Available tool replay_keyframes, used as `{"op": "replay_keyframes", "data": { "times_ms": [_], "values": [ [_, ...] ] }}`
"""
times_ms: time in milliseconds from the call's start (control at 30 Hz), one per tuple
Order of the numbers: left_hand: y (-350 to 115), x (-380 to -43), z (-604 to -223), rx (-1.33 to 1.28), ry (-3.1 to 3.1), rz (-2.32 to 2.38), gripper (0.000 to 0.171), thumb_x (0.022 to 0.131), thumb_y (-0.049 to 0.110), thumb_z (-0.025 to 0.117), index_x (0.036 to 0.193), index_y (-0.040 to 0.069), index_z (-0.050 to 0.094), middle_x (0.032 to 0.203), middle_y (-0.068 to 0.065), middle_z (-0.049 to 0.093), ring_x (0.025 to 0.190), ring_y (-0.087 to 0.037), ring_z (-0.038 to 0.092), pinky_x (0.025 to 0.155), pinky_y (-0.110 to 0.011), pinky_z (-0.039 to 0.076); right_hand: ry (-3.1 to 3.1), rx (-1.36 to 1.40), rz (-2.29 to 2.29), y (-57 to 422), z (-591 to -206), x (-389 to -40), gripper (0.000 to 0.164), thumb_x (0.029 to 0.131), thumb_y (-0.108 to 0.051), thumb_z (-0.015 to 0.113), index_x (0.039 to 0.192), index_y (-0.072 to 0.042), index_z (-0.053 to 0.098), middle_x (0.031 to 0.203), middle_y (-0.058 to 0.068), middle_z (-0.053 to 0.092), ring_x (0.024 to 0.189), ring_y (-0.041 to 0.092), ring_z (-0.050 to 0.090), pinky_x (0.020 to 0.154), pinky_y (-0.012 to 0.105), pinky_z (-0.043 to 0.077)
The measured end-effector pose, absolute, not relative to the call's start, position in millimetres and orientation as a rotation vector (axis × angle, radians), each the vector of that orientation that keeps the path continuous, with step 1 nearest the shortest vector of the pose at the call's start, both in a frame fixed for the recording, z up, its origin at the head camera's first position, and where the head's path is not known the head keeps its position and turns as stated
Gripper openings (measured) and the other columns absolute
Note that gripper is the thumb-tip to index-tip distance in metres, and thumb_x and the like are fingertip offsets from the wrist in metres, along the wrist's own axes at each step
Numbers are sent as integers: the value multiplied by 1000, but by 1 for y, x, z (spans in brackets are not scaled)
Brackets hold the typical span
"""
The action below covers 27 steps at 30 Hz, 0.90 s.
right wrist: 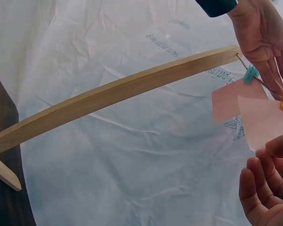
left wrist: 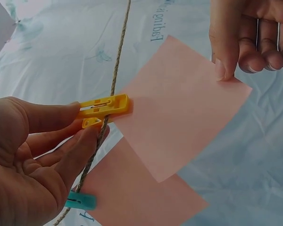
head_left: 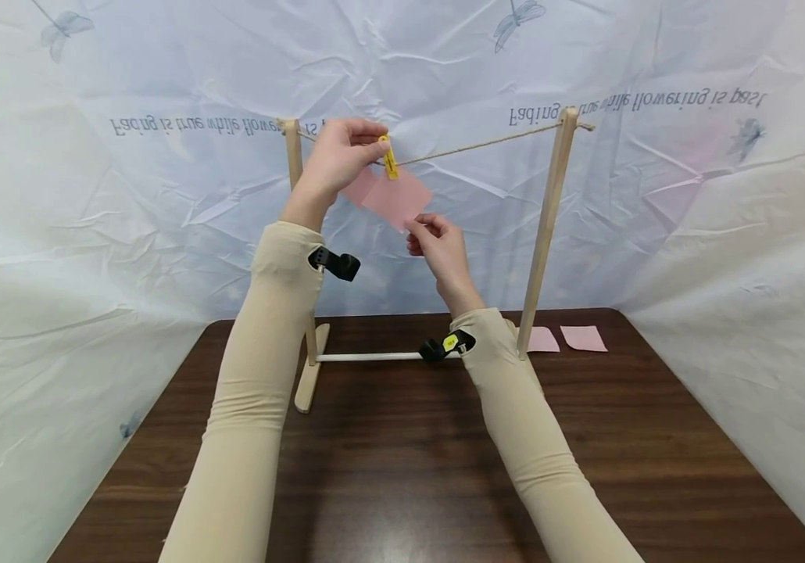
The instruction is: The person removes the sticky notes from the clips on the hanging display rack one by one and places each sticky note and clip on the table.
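My left hand (head_left: 343, 156) pinches a yellow clothespin (left wrist: 104, 107) between thumb and fingers at the twine (left wrist: 116, 66). The clothespin's tip lies over the corner of a pink paper square (left wrist: 184, 108). By its opposite corner, that square is pinched between the thumb and finger of my right hand (head_left: 441, 246). Just behind it, a second pink paper square (left wrist: 141, 193) hangs from the twine under a teal clothespin (left wrist: 82, 200). In the head view my left hand hides the teal clothespin and part of the twine.
Wooden posts, the left one (head_left: 295, 156) and the right one (head_left: 549, 227), hold the twine above a dark wooden table (head_left: 388, 446). A white rod (head_left: 367, 357) joins them low down. Two pink paper squares lie at the back right, one (head_left: 583, 338) beside another (head_left: 543, 339).
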<state>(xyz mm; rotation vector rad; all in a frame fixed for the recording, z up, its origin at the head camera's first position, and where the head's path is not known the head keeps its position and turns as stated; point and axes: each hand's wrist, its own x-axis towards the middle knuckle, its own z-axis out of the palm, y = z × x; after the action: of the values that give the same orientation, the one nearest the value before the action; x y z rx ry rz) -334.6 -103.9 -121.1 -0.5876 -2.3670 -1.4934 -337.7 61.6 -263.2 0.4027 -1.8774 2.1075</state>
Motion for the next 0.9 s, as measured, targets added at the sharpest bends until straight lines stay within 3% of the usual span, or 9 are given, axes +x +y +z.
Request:
{"op": "replay_keyframes", "data": {
  "times_ms": [267, 400, 567, 733, 900],
  "values": [
    [-102, -337, -123, -608, -2276, -1546, 33, 100, 10, 63, 131, -3, 64, 123, -16, 66, 110, -22, 62, 98, -31, 50, -1870, 416, 2117, 60, -264, -337, 17, 98, -16, 68, 106, -2, 66, 97, 25, 65, 76, 20, 63, 74, 30, 57],
    [-101, -338, -123, -607, -2244, -1571, 32, 100, 8, 63, 129, -4, 65, 122, -16, 66, 110, -22, 63, 96, -29, 51, -1882, 409, 2115, 61, -267, -338, 17, 98, -17, 68, 106, -2, 66, 94, 21, 66, 74, 17, 63, 76, 33, 57],
    [-99, -338, -120, -586, -2212, -1557, 31, 99, 7, 64, 127, -3, 67, 118, -13, 67, 107, -21, 64, 95, -30, 52, -1896, 397, 2093, 63, -270, -338, 21, 98, -19, 68, 110, -1, 67, 90, 12, 66, 79, 21, 65, 84, 42, 57],
    [-98, -337, -118, -592, -2166, -1574, 30, 98, 7, 65, 127, -2, 67, 116, -10, 66, 107, -19, 62, 95, -30, 51, -1906, 408, 2074, 65, -271, -339, 22, 99, -19, 68, 112, -1, 67, 96, 20, 67, 83, 27, 66, 82, 39, 58],
    [-99, -337, -118, -630, -2097, -1584, 30, 97, 6, 67, 125, -3, 68, 113, -8, 66, 107, -18, 61, 93, -27, 52, -1906, 417, 2087, 67, -274, -338, 20, 99, -19, 67, 109, -1, 66, 95, 21, 65, 77, 19, 64, 78, 35, 58]
  ]
}}
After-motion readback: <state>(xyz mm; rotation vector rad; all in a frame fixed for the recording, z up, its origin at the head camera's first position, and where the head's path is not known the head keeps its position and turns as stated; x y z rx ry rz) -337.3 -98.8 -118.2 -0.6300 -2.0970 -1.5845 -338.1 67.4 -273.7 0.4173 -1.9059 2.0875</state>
